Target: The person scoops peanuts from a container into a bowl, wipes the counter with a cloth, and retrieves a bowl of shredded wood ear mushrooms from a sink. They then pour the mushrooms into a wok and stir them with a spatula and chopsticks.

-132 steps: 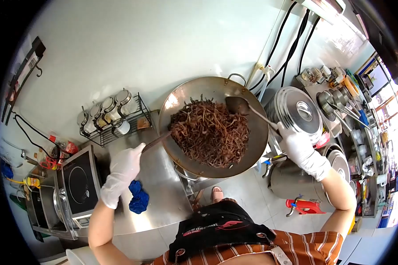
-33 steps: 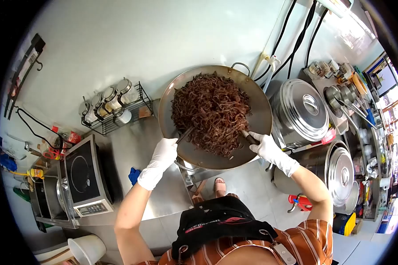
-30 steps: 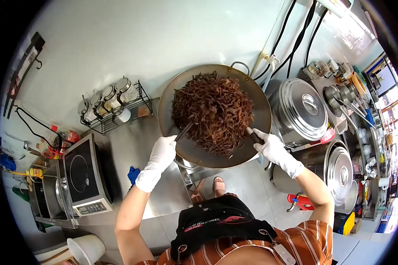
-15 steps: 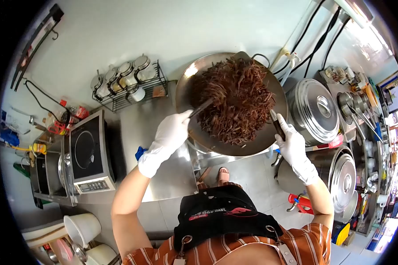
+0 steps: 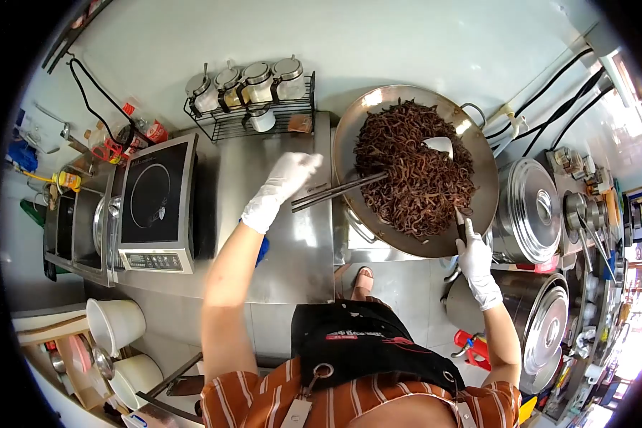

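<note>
A wide metal wok (image 5: 357, 221) holds a heap of dark brown shredded food (image 5: 414, 164). My gloved right hand (image 5: 475, 260) is wrapped round the handle of a spatula (image 5: 440, 146), whose pale blade shows among the shreds while its middle is buried. A pair of dark chopsticks (image 5: 335, 192) leans over the wok's left rim, tips in the food and back ends out over the steel counter. My gloved left hand (image 5: 292, 175) hovers just above those back ends, apart from them, holding nothing, its fingers stretched to the right and slightly blurred.
Left of the wok, a steel counter (image 5: 264, 207) carries a wire rack (image 5: 221, 127) of seasoning jars, and an induction cooker (image 5: 157, 192) stands farther left. Large lidded pots (image 5: 531, 210) crowd the right side. A blue cloth (image 5: 263, 250) lies near my left forearm.
My left hand has let go of the chopsticks and drawn back leftward; they now rest on the rim. The spatula blade has turned up in the food. The view has shifted left.
</note>
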`<move>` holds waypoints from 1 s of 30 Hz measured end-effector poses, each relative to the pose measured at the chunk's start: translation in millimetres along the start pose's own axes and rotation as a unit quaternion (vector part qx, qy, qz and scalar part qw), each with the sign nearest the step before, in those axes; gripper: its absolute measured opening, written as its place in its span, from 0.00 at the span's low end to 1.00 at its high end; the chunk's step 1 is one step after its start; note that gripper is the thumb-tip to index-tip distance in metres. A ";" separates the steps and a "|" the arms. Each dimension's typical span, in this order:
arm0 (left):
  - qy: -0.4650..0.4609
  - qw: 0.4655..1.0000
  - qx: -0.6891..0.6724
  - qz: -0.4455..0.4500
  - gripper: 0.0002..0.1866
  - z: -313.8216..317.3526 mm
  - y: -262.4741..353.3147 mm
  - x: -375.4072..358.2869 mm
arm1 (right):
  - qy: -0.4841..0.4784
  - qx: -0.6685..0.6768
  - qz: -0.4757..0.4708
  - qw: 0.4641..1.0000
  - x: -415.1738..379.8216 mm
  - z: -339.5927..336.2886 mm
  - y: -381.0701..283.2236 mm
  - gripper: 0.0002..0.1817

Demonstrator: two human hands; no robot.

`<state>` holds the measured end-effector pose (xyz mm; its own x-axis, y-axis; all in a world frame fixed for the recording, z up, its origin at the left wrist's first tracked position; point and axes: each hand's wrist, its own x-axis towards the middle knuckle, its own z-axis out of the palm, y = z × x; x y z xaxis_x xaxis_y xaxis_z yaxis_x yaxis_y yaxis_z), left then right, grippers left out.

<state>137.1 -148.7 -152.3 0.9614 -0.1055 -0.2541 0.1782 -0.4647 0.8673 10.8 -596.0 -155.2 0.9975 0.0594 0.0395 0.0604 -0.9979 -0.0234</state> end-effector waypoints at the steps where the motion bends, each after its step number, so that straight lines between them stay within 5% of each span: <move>1: 0.071 0.989 -0.128 -0.008 0.20 -0.8 -21.7 6.6 | 0.006 -0.008 -0.006 1.000 -0.6 4.3 1.0 0.35; 2: 0.126 0.982 -0.136 -0.036 0.16 -0.8 -44.5 15.0 | 0.013 -0.017 -0.012 1.000 -1.6 7.7 1.8 0.36; 4: 0.213 0.973 0.079 0.024 0.17 21.2 -114.0 31.2 | 0.020 -0.032 -0.019 0.999 -2.8 10.9 0.0 0.37; 5: 0.122 0.979 0.161 -0.011 0.17 28.5 -119.7 30.9 | 0.019 -0.035 -0.017 0.999 -3.0 11.7 -1.5 0.37; 6: 0.157 0.950 0.269 0.027 0.22 50.5 -133.5 27.5 | 0.018 -0.039 -0.015 0.999 -3.3 12.5 -3.4 0.38; 9: 0.211 0.943 0.252 0.060 0.24 94.6 -117.3 22.4 | 0.003 -0.015 0.035 0.999 -3.1 10.1 -13.9 0.36; 14: 0.222 0.915 0.317 0.117 0.10 127.7 -125.4 43.6 | 0.010 -0.067 0.020 0.998 -3.5 13.4 -16.5 0.40; 15: 0.220 0.911 0.293 0.190 0.08 129.5 -127.6 45.3 | 0.013 -0.066 0.018 0.998 -4.6 16.2 -14.8 0.40; 20: 0.155 0.920 0.286 0.218 0.07 128.0 -114.1 41.9 | 0.003 -0.063 0.036 0.997 -5.9 11.4 -22.7 0.40; 22: 0.232 0.873 0.250 0.347 0.06 117.9 -127.1 43.1 | 0.013 -0.063 0.031 0.997 -6.8 12.3 -20.5 0.40; 23: 0.156 0.863 0.302 0.374 0.05 99.8 -132.0 46.2 | 0.010 -0.065 0.030 0.997 -6.8 12.1 -20.8 0.40; 24: 0.164 0.967 0.068 0.181 0.03 97.8 -134.5 43.1 | 0.007 -0.066 0.028 0.997 -6.3 11.9 -20.6 0.40; 26: 0.076 0.980 -0.179 0.039 0.02 61.3 -127.9 34.7 | 0.008 -0.061 0.033 0.998 -5.5 11.8 -20.1 0.40; 28: 0.074 0.961 -0.265 0.002 0.02 24.5 -114.1 29.8 | 0.009 -0.057 0.035 0.998 -5.9 12.7 -20.6 0.40; 30: 0.091 0.981 -0.168 0.023 0.04 -15.2 -67.4 15.9 | 0.012 -0.068 0.030 0.997 -5.7 12.2 -20.2 0.40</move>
<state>143.6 -105.7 -208.3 0.9861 0.0530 -0.1573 0.1634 -0.1441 0.9760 4.4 -575.9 -167.2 0.9979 -0.0004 0.0653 -0.0075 -0.9941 0.1084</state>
